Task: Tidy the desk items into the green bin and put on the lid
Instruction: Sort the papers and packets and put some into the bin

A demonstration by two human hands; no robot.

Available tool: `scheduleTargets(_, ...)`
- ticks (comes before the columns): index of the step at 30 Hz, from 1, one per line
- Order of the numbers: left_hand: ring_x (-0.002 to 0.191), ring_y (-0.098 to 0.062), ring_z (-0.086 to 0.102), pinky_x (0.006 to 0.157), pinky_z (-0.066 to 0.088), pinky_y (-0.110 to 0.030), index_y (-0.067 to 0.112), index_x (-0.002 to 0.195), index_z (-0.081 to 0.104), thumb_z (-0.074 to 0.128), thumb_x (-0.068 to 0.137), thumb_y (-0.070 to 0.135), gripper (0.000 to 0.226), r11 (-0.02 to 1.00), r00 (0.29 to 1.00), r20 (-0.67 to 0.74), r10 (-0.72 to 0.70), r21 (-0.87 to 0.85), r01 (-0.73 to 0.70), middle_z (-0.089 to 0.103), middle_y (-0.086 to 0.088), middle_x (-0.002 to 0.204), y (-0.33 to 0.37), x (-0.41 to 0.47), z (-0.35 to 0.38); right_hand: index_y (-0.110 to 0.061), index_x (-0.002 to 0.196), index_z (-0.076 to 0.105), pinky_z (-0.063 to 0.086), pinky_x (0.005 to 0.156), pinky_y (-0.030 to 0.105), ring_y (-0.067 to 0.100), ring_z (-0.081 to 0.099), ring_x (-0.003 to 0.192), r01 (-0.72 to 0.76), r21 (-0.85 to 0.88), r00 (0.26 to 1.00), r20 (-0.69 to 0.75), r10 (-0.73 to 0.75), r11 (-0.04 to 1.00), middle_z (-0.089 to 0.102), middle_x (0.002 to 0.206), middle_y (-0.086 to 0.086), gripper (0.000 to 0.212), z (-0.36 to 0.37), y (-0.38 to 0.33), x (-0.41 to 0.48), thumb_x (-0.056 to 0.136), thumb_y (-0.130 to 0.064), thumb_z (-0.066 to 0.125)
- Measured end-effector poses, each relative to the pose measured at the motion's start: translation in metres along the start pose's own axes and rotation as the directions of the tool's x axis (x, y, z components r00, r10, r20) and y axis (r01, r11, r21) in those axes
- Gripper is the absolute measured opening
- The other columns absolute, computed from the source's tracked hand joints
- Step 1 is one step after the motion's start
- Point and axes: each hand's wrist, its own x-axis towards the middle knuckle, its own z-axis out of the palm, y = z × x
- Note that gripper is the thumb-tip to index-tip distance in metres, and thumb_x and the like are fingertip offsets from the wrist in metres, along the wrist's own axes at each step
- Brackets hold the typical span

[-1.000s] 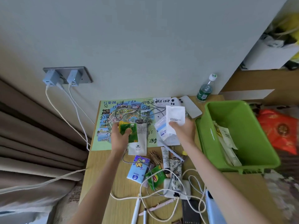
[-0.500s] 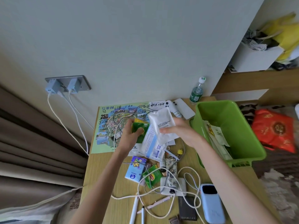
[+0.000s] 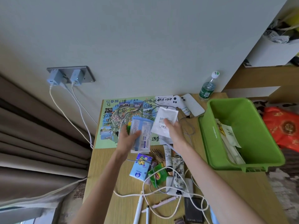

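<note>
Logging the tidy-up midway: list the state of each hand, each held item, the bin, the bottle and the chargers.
Left hand, holds the blue-and-white plastic packet in its grip.
Right hand, pinches the flat white sachet.
Green plastic bin, uncovered, paper packets inside.
Clear plastic water bottle, upright, capped.
Two grey chargers, plugged into the wall socket.

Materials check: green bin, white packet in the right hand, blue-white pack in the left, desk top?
The green bin: moulded plastic, semi-gloss; uniform colour, rounded rim.
The white packet, pinched by the right hand: likely matte paper or film; flat, creased, printed.
The blue-white pack, gripped by the left hand: probably soft plastic film; slight sheen, wrinkles.
The desk: pale wood-grain, likely laminate; matte, streaked.
</note>
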Motion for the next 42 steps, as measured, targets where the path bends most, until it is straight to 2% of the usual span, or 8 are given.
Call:
scheduleTargets(6, 0.066, -0.008, 0.069, 0.046, 0.055, -0.024, 0.017, 0.099, 0.047, 0.063, 0.091, 0.006, 0.021, 0.994, 0.934, -0.349, -0.078, -0.094, 0.048, 0.067, -0.002, 0.094, -0.022, 0.022, -0.04, -0.011, 0.096, 0.064, 0.046, 0.058, 0.022, 0.016, 0.06, 0.076, -0.218, -0.194, 0.974, 0.023, 0.226, 0.956, 0.066, 0.093, 0.008, 0.009, 0.03, 0.044, 0.013, 0.093, -0.019, 0.061)
scheduleTargets(12, 0.079, -0.024, 0.068, 0.058, 0.059, -0.038, 0.006, 0.114, 0.045, 0.062, 0.091, 0.004, 0.028, 0.968, 0.925, -0.291, -0.246, -0.122, 0.219, 0.066, -0.015, 0.106, -0.054, 0.033, -0.052, -0.014, 0.076, 0.061, 0.04, 0.054, 0.025, 0.014, 0.056, 0.066, -0.313, -0.343, 0.948, -0.057, 0.314, 0.885, 0.061, 0.077, 0.0, 0.016, 0.059, 0.076, 0.024, 0.088, -0.024, 0.064)
scheduleTargets(21, 0.081, -0.027, 0.07, 0.067, 0.06, -0.042, 0.007, 0.114, 0.049, 0.061, 0.092, 0.007, 0.025, 0.967, 0.937, -0.255, -0.24, 0.021, 0.253, 0.067, -0.017, 0.11, -0.067, 0.034, -0.05, -0.008, 0.092, 0.064, 0.041, 0.053, 0.024, 0.015, 0.058, 0.071, -0.319, -0.262, 0.948, -0.087, 0.307, 0.911, 0.063, 0.08, 0.001, 0.012, 0.077, 0.078, 0.034, 0.086, -0.018, 0.068)
scheduleTargets(25, 0.079, -0.022, 0.071, 0.057, 0.059, -0.029, 0.006, 0.116, 0.051, 0.061, 0.092, 0.006, 0.026, 0.982, 0.962, -0.202, -0.182, 0.014, 0.189, 0.069, -0.015, 0.108, -0.044, 0.027, -0.049, -0.004, 0.105, 0.061, 0.048, 0.063, 0.028, 0.022, 0.063, 0.086, -0.197, -0.266, 0.98, -0.081, 0.182, 0.944, 0.067, 0.101, 0.01, 0.03, 0.065, 0.071, 0.026, 0.084, -0.022, 0.071)
scheduleTargets(30, 0.091, -0.028, 0.072, 0.073, 0.061, -0.04, 0.011, 0.125, 0.049, 0.06, 0.094, 0.007, 0.033, 0.997, 0.997, -0.014, -0.079, -0.012, 0.079, 0.069, -0.014, 0.112, 0.009, 0.014, -0.02, -0.012, 0.106, 0.049, 0.053, 0.082, 0.044, 0.024, 0.063, 0.093, 0.051, -0.278, 0.993, -0.086, -0.077, 0.959, 0.062, 0.101, 0.001, 0.041, 0.03, 0.024, 0.017, 0.078, -0.021, 0.077)
scheduleTargets(33, 0.097, -0.03, 0.07, 0.084, 0.058, -0.046, 0.014, 0.128, 0.049, 0.058, 0.094, 0.007, 0.036, 1.0, 0.996, 0.085, -0.001, 0.001, 0.001, 0.069, -0.012, 0.113, 0.036, 0.005, 0.016, -0.008, 0.11, 0.057, 0.054, 0.08, 0.044, 0.025, 0.066, 0.094, 0.138, -0.259, 0.982, -0.09, -0.166, 0.956, 0.068, 0.104, 0.007, 0.039, -0.008, -0.009, 0.014, 0.078, -0.018, 0.077)
scheduleTargets(38, 0.097, -0.029, 0.07, 0.081, 0.058, -0.041, 0.013, 0.128, 0.051, 0.057, 0.095, 0.008, 0.034, 0.998, 0.968, 0.242, 0.066, -0.009, -0.065, 0.07, -0.012, 0.114, 0.062, -0.009, 0.088, -0.01, 0.087, 0.066, 0.048, 0.065, 0.034, 0.017, 0.063, 0.074, 0.27, -0.257, 0.936, -0.157, -0.316, 0.928, 0.068, 0.079, 0.002, 0.014, -0.086, -0.054, -0.004, 0.078, -0.012, 0.076)
scheduleTargets(42, 0.089, -0.021, 0.071, 0.071, 0.06, -0.031, 0.01, 0.125, 0.051, 0.057, 0.094, 0.006, 0.031, 0.997, 0.966, 0.249, 0.073, -0.008, -0.073, 0.07, -0.01, 0.111, 0.066, -0.015, 0.138, -0.008, 0.086, 0.066, 0.05, 0.067, 0.036, 0.02, 0.064, 0.075, 0.302, -0.289, 0.862, -0.325, -0.39, 0.908, 0.07, 0.083, 0.005, 0.014, -0.165, -0.081, -0.011, 0.076, -0.009, 0.076)
